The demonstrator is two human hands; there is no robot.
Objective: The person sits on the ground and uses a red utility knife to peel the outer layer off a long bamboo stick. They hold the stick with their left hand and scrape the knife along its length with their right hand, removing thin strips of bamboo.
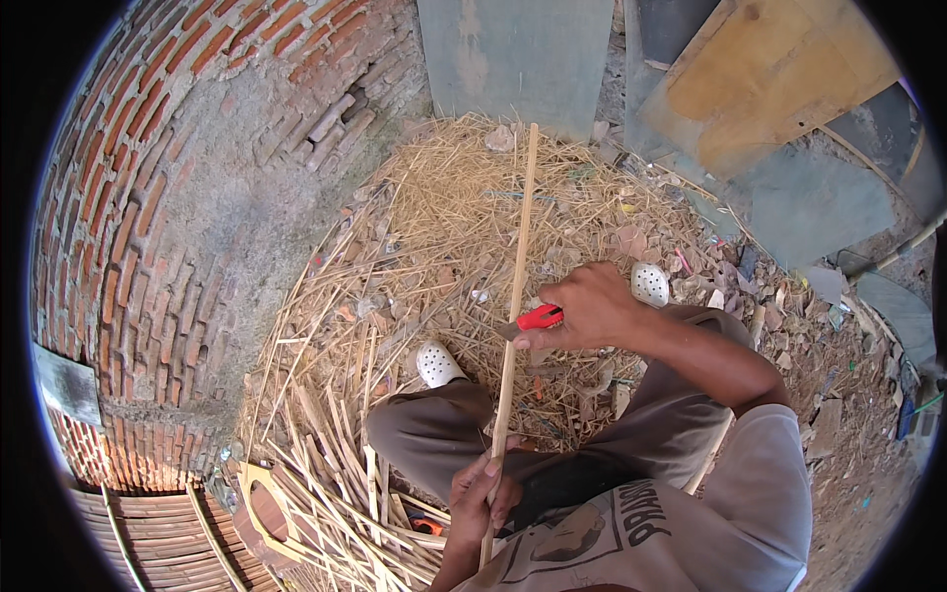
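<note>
A long, pale bamboo strip [523, 217] runs nearly upright through the middle of the view, from my lap out over the littered ground. My left hand [483, 490] is closed around its lower part, close to my body. In my right hand [595, 308] is a utility knife [540, 317] with a red handle, gripped with the fingers wrapped round it. The knife's grey blade crosses the strip about midway along. Whether the edge bites into the bamboo cannot be made out.
Bamboo strips [340, 449] lie heaped at my left, by a flat frame with a round opening [261, 501] and an orange-and-black handle [426, 526]. Straw-like shavings [444, 187] and rubble cover the ground. A brick wall [138, 237] stands left; grey and yellowish sheets [769, 84] lean beyond.
</note>
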